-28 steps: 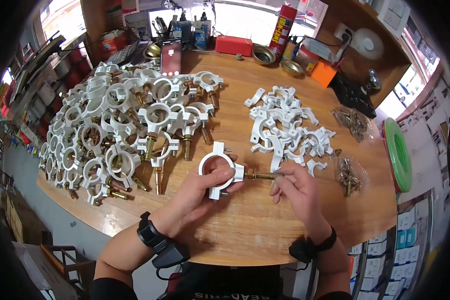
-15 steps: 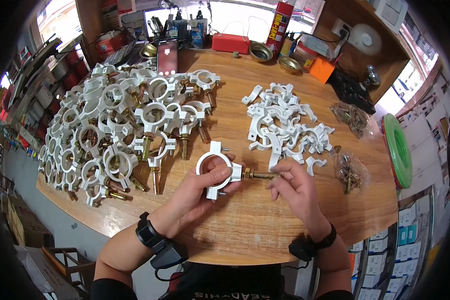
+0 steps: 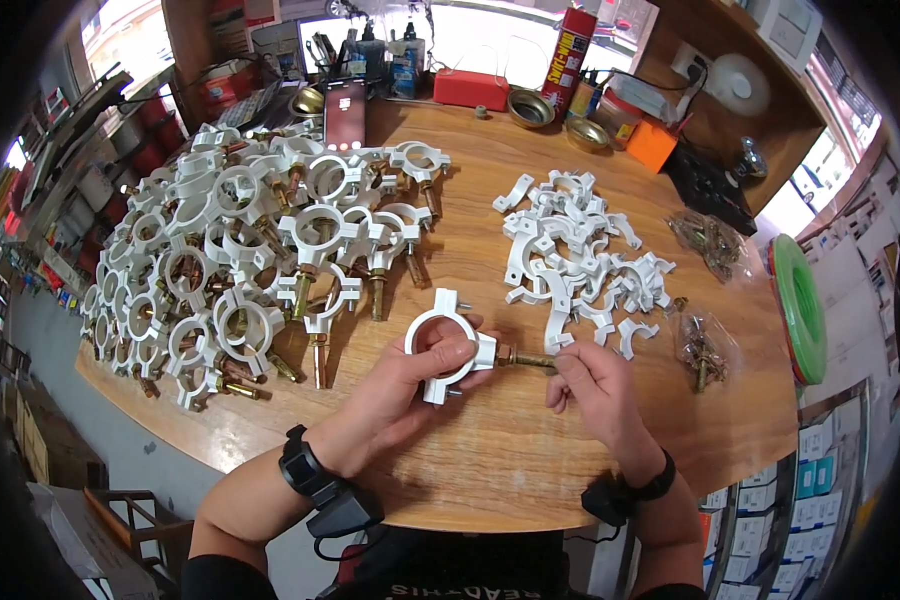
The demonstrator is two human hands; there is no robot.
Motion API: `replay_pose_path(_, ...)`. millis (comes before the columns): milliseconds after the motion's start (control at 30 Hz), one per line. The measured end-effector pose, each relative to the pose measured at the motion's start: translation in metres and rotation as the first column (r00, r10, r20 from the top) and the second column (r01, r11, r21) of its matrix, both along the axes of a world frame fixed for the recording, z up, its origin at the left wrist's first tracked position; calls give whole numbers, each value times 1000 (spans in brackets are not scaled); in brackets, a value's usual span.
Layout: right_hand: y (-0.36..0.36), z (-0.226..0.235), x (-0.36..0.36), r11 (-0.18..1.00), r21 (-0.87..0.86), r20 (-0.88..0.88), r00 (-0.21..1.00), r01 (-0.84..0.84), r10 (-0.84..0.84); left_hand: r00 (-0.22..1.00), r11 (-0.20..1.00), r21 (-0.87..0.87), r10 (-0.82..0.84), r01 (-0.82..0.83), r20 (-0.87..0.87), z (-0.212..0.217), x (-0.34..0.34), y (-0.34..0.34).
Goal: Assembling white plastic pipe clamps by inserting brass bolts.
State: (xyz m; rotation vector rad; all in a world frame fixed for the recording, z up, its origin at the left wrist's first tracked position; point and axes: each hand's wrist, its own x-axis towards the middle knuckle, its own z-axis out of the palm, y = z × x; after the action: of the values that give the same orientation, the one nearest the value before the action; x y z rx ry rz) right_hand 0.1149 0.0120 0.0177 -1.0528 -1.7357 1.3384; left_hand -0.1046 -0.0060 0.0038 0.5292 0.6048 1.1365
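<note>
My left hand [image 3: 402, 388] is closed around a white pipe clamp [image 3: 484, 350], thumb pressed on the ring's right side. The ring faces up, with small screws sticking out of its two side lugs. From its right-hand block a brass-coloured anchor bolt [image 3: 530, 359] with a nut points to the right. My right hand [image 3: 598, 392] is closed at the bolt's free end, thumb and forefinger pinching the tip, the other fingers curled. Beyond my left hand lies a big pile of similar white clamps [image 3: 320, 228] with bolts. Loose white half-clamps [image 3: 558, 310] lie beyond my right hand.
Clear plastic bags of bolts [image 3: 703, 345] lie on the right of the wooden table [image 3: 450, 480]. A phone [image 3: 345, 115] stands behind the clamp pile. Brass bowls [image 3: 530, 108], a red spray can [image 3: 573, 60] and an orange box [image 3: 652, 146] line the back. Green coils [image 3: 798, 310] hang at the right edge.
My right fingers, loosely spread beside the bolt's end before, have closed on its tip. The view has shifted slightly; the clamp stays in my left hand.
</note>
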Motion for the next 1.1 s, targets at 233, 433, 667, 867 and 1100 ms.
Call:
replay_pose_path(233, -1, -1, 0, 995, 96, -107, 994, 37, -27, 1000, 1000, -20, 7, -7, 9, 0, 0, 0)
replay_pose_path(433, -1, -1, 0, 984, 174, -30, 999, 37, -32, 1000, 1000, -2, 10, -10, 24, 0, 1, 1)
replay_pose_path(667, 0, 0, 3, 996, 88, 27, 999, -25, 23, 999, 997, -54, 47, -46, 10, 2, 2, 0)
replay_pose_path(867, 1, -2, 1, 990, 138, -41, 999, 12, -7, 1000, 999, -31, 27, -27, 7, 0, 1, 2)
replay_pose_path(1100, -1, 0, -1, 988, 150, -38, 999, 38, -33, 998, 996, -60, 60, -59, 12, -2, 2, 0)
